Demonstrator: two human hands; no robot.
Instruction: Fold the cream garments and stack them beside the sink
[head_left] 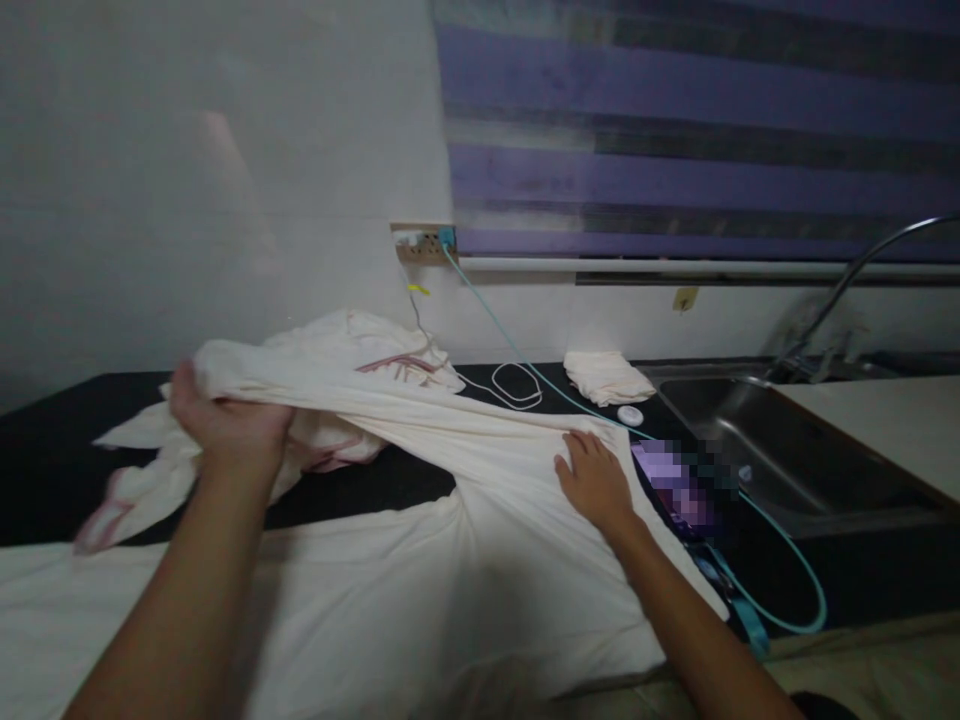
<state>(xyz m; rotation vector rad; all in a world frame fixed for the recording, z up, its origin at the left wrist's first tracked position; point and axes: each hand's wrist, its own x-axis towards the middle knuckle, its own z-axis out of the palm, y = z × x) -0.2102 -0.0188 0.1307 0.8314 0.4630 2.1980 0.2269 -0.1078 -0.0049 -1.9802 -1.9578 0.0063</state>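
A large white garment (450, 560) lies spread over a black countertop (45, 470). My left hand (225, 420) grips a raised fold of this cloth at the left, lifted above the counter. My right hand (596, 480) lies flat, fingers spread, pressing the cloth down near its right edge. Behind the lifted fold sits a heap of white clothing with pink trim (360, 350).
A steel sink (772, 450) with a curved tap (862, 270) is at the right. A small folded white cloth (607, 378), a white cable coil (516, 385), a teal cable (795, 570) and a wall socket (424, 243) are behind. A blurred phone (675, 480) lies beside my right hand.
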